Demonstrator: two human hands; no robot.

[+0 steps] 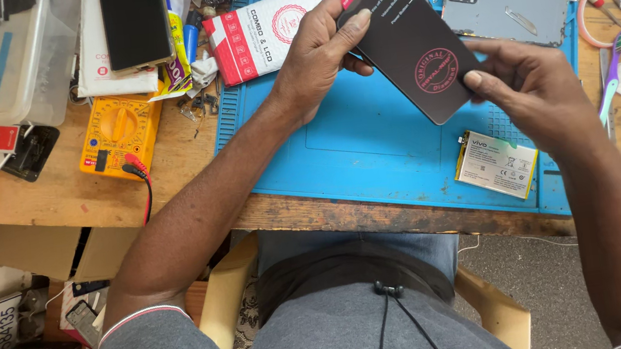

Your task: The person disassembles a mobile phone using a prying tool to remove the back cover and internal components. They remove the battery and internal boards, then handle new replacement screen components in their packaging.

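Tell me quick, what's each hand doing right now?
Left hand: closed on the top end of the black phone screen panel.
Right hand: fingers pinching the same panel's lower right edge.

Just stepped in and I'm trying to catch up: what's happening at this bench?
A seated person holds a flat black phone screen panel above a blue work mat, the left hand gripping its top end and the right hand its lower edge. On the mat lie a phone battery and an open phone body. A yellow multimeter sits to the left.
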